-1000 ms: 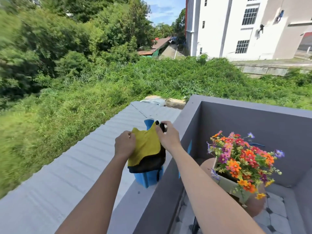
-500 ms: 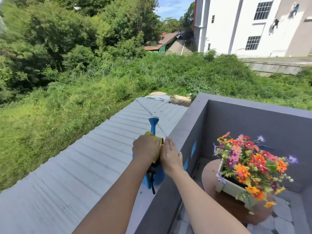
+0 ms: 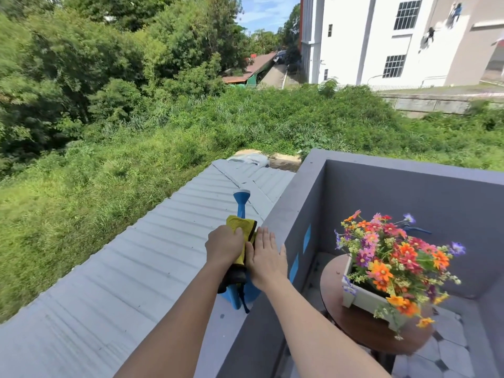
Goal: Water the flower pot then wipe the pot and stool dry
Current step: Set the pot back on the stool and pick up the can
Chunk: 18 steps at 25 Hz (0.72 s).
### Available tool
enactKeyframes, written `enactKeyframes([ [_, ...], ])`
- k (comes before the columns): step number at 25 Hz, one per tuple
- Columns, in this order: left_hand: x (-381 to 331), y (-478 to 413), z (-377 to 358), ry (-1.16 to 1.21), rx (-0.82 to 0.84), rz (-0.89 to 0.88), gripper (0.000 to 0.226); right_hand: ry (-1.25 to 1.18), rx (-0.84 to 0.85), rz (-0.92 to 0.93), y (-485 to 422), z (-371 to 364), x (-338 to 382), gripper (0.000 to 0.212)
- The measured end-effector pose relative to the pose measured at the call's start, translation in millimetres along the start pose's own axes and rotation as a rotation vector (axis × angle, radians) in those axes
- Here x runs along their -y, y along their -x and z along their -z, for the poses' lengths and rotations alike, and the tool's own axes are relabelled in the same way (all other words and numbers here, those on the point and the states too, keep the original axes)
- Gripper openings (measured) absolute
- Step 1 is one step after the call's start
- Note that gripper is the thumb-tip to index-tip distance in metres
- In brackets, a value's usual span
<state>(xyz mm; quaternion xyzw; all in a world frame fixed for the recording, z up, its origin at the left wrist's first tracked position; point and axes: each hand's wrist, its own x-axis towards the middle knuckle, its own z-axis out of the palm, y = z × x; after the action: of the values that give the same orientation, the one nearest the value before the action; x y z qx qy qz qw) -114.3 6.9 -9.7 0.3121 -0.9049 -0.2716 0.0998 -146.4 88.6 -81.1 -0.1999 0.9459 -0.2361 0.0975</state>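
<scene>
While the left hand curls round a folded yellow cloth, that cloth lies on top of a blue watering can on the grey wall ledge, with the spout pointing away beyond the grip. The right hand lies flat, fingers straight, touching the cloth just right of the grip. The white flower pot sits on the round stool, lower and to the right of the grip, well apart.
</scene>
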Motion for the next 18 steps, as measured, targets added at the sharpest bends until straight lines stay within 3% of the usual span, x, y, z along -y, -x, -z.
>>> enactKeyframes([
  [5,-60,14,27,0.067,-0.030,-0.060,0.040,-0.044,-0.197,0.030,6,57,-9,0.060],
  [11,-181,59,41,0.174,-0.073,-0.297,0.037,-0.020,-0.511,0.014,40,174,-62,0.062],
  [18,-293,142,-26,0.400,0.027,-0.369,0.040,0.132,-0.606,-0.103,118,267,-191,0.062],
])
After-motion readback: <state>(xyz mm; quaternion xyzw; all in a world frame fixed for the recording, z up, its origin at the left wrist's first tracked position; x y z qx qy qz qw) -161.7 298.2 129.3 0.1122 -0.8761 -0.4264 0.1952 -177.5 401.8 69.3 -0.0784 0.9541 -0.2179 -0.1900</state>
